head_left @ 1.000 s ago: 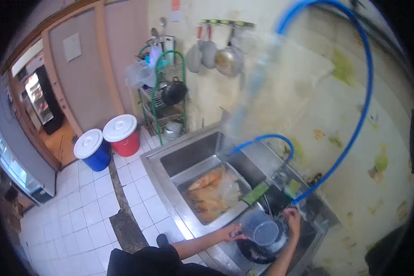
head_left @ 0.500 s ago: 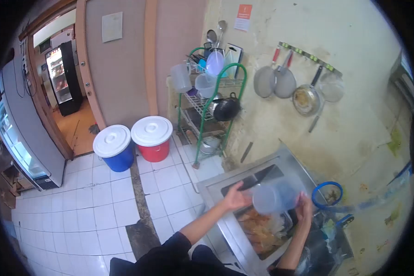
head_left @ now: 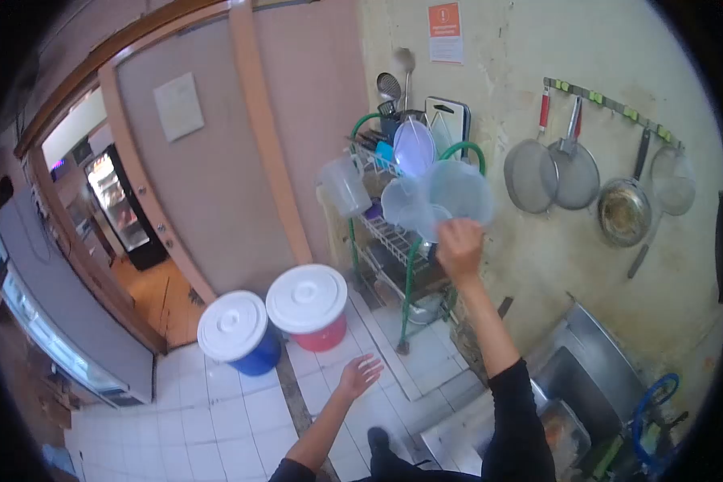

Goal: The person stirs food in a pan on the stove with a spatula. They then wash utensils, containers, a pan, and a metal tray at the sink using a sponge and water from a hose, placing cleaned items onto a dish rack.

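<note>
My right hand [head_left: 460, 245] is closed on the rim of a translucent plastic container [head_left: 462, 191], raised against the green rack [head_left: 414, 281]. Its round form partly covers the rack's side and overlaps another clear plastic container [head_left: 402, 202] there; whether they touch I cannot tell. My left hand [head_left: 361, 376] is held low over the tiled floor, fingers spread and holding nothing. A clear plastic jug [head_left: 345, 186] hangs at the rack's left, and a pale purple round piece [head_left: 414, 149] stands on its top tier.
A blue bucket [head_left: 257, 353] and a red bucket [head_left: 321, 333], both white-lidded, stand by the wall. Sieves [head_left: 530, 177] and a pan [head_left: 625, 213] hang at right. Below them is a metal sink [head_left: 594, 345] with a blue hose [head_left: 643, 418]. Ladles [head_left: 406, 64] stand atop the rack.
The container has gone from between both hands over the sink up to the rack, in my right hand alone. My left hand has let go. The view has turned left.
</note>
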Tool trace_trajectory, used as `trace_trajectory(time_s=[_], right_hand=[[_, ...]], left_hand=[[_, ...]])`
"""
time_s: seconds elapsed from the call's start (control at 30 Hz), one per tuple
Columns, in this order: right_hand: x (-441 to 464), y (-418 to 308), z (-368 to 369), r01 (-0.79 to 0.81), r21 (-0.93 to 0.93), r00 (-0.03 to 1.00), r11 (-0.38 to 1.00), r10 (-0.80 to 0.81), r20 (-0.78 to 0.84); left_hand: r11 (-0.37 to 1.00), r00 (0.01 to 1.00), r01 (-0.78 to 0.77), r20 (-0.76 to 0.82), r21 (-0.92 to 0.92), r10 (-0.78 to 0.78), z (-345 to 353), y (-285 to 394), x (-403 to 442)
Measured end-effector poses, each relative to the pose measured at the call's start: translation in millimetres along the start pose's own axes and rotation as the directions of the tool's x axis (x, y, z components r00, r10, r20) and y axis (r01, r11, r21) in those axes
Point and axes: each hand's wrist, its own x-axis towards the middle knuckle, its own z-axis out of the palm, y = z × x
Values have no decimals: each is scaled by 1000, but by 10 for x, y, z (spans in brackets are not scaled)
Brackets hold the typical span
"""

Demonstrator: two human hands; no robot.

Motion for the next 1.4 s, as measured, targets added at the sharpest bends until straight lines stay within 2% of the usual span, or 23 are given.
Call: trace_trajectory(time_s=[0.07,0.2,0.33,0.43,0.47,0.63,0.7,0.73,0.77,0.8,0.83,0.87,0.9,0.93,1.0,1.07,1.1,1.17,1.23,1.3,1.33,1.4], right_hand=[[77,42,583,127,3,990,992,-127,63],[-28,129,1472,291,3,946,957,-288,146],[-345,232,1904,310,24,925,950,-307,223],[-516,313,2070,318,14,909,948,-309,280],[-554,331,2126,316,13,915,949,-309,260],[-538,243,2291,330,-7,892,944,-310,329],[-550,169,2329,326,-39,888,945,-292,355],[-568,132,2362,332,-56,895,942,-296,333],[-571,126,2395,339,-68,899,938,-302,316],[-563,112,2424,340,-87,894,936,-293,339],[-565,73,2438,289,-82,909,954,-246,337],[-558,57,2470,236,-79,922,969,-198,332],[-550,62,2506,230,-99,919,968,-183,349],[-543,79,2534,239,-136,914,962,-175,366],[-557,113,2579,255,-186,900,949,-162,405],[-568,117,2645,103,-155,862,982,-11,507],[-549,92,2654,107,-167,858,980,-7,513],[-487,-9,2657,-47,-206,822,977,155,547],[-427,-28,2655,-32,-234,818,972,160,552],[-325,-19,2649,-21,-256,815,966,165,556],[-243,3,2648,-20,-258,787,966,174,592],[47,10,2637,-38,-229,741,973,181,647]], left_hand=[[998,995,60,-83,-26,-62,-11,307,253],[998,997,58,-61,23,-56,96,897,766],[995,996,94,4,-39,-94,167,1212,1323],[992,992,124,40,-3,-124,289,1387,1868],[989,981,139,145,-44,-131,268,1428,2086],[971,939,225,285,-83,-194,595,1742,3046],[934,796,322,579,-156,-178,577,1816,3550],[953,863,167,505,-252,-17,948,1939,3379],[950,849,193,526,-246,-36,905,1933,3665],[832,830,-396,538,389,143,691,1810,4076],[763,805,-469,571,445,162,687,1817,4168],[802,799,-439,584,405,142,716,1806,4273],[925,815,-263,576,276,60,772,1847,4341],[990,819,-65,574,128,-20,826,1883,4396],[995,798,84,595,46,-95,903,1932,4473],[986,776,169,616,1,-134,971,1971,4509],[982,768,190,625,-10,-142,1003,1994,4507],[973,749,228,644,-29,-157,1051,2048,4488],[969,733,244,661,-35,-161,1100,2131,4404],[979,723,203,674,-4,-148,1150,2225,4302],[995,717,23,692,97,-84,1128,2247,4248],[902,675,-336,737,270,31,1107,2323,4099]])
